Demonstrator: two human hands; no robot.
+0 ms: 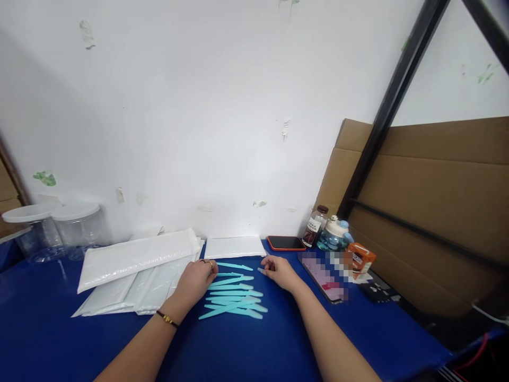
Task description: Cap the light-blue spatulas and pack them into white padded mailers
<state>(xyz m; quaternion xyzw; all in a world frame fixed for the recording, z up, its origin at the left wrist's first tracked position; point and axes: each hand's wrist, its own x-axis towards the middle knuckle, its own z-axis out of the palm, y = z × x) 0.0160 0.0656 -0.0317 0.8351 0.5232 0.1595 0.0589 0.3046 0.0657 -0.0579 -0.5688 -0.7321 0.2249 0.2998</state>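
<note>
Several teal eyebrow razors (pixel 236 293) lie in a loose, partly crossed row on the blue table, their pale blade ends toward the right. My left hand (pixel 198 277) is at the left ends of the upper ones. Its fingers are closed at the handle of one eyebrow razor (pixel 229 274), and the fingertips are partly hidden. Another razor (pixel 235 266) lies just above it, farthest from me. Right of the row, my right hand (pixel 280 271) pinches a small, pale translucent piece (pixel 261 270) between thumb and fingers; its kind is too small to tell.
White padded mailers (pixel 139 257) are stacked at left, before two lidded clear tubs (pixel 79 228). A flat white pack (pixel 234 247) and an orange-edged phone (pixel 286 243) lie by the wall. Rightward are another phone (pixel 322 276), a brown-capped bottle (pixel 315 227), a water bottle (pixel 333 236) and an orange box (pixel 361 260).
</note>
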